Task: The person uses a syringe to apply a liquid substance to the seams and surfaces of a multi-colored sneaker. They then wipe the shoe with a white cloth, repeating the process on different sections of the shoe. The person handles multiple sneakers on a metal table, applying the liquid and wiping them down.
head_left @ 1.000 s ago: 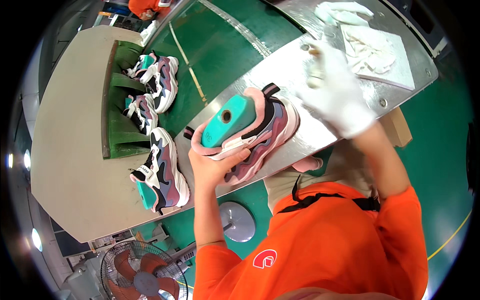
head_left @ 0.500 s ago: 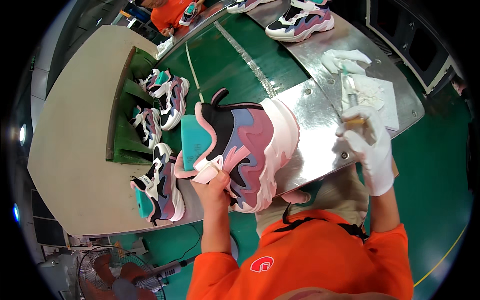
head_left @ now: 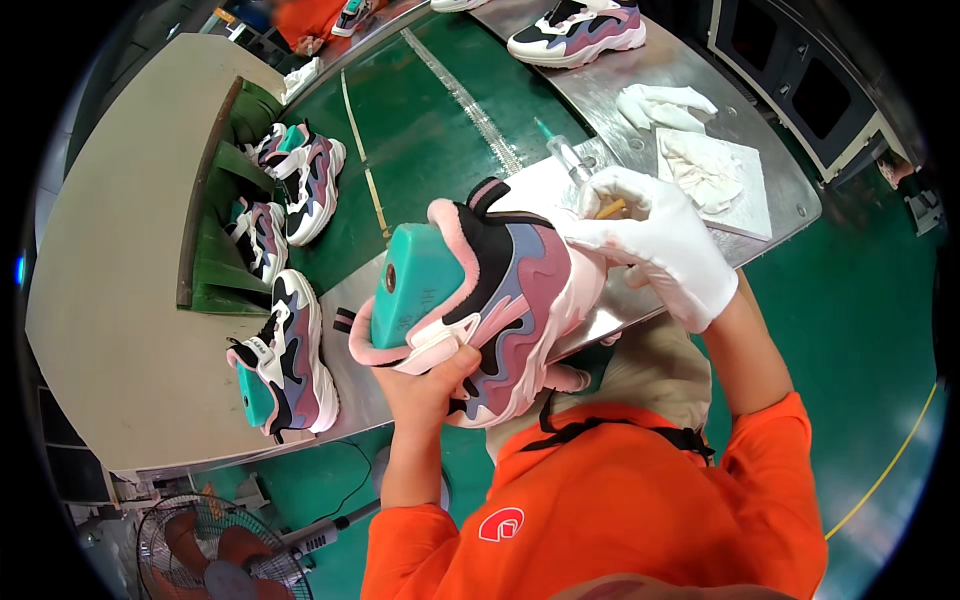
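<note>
My bare left hand [head_left: 425, 390] grips a pink, purple, black and white sneaker [head_left: 525, 290] by its strap side, tilted above the metal table edge. A turquoise shoe last [head_left: 415, 285] fills the sneaker's opening. My right hand [head_left: 655, 235], in a white glove, is closed around a clear syringe [head_left: 568, 155] with a green tip pointing up and away. A short orange-yellow stick-like piece [head_left: 610, 209] also shows between its fingers. The gloved fingers are beside the sneaker's white sole; whether they touch it, I cannot tell.
At left, a sneaker [head_left: 290, 360] lies on the table beside a green rack [head_left: 215, 210] holding several more. A green conveyor belt [head_left: 440, 140] runs beyond. Crumpled white cloth [head_left: 665, 105] and a white pad [head_left: 755, 195] lie at right. Another person's hand [head_left: 308, 46] shows far off.
My right hand has moved left with the syringe, from beside the white pad to the sneaker's sole. The sneaker has tilted, showing more of the last's top. The whole view has shifted slightly.
</note>
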Demonstrator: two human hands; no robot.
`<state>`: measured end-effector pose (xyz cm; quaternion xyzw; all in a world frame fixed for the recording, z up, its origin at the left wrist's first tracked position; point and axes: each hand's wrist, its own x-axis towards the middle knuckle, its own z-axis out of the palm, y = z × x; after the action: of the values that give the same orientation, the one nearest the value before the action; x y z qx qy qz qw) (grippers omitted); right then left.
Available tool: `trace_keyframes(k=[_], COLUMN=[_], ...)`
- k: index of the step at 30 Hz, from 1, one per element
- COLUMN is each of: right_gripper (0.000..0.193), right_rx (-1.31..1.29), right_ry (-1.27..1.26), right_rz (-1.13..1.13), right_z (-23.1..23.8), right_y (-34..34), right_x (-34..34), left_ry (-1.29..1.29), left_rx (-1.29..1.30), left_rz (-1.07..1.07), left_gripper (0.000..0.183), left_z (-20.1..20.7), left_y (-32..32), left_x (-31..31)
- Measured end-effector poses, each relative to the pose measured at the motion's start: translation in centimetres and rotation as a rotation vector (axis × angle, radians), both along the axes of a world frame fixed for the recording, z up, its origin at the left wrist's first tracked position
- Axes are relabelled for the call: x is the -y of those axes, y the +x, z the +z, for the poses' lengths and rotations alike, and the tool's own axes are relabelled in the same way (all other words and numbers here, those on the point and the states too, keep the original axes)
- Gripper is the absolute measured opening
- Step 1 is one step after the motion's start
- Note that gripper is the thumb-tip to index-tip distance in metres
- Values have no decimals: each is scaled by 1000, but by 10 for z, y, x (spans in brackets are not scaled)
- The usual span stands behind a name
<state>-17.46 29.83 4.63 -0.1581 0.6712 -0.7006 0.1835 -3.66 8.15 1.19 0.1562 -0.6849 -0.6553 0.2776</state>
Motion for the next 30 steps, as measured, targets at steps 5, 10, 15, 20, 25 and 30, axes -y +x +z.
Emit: trace_keyframes(k=[5,10,15,20,25,30], right_gripper=[22,23,16,15,12,10], right_rx=[241,152,174,113,167,284], right_ry=[-6,6,-55,-84,-116,-87], right_rz=[47,34,79,51,47,54], right_z=[7,9,8,5,-1,2], right_y=[4,6,9,8,6,5], right_x=[-1,0,1,6,10,6], left_ry=[-49,-15,-10,-28,-64,96], left_rx=[-68,-34,-55,-52,3,35], left_rz=[7,18,44,65,51,-55], left_gripper=[105,106,108,108,99,94], left_z=[-9,-4,-6,-4,-11,-11], left_y=[4,9,12,11,5,-1], left_x=[7,1,-3,-4,-1,11])
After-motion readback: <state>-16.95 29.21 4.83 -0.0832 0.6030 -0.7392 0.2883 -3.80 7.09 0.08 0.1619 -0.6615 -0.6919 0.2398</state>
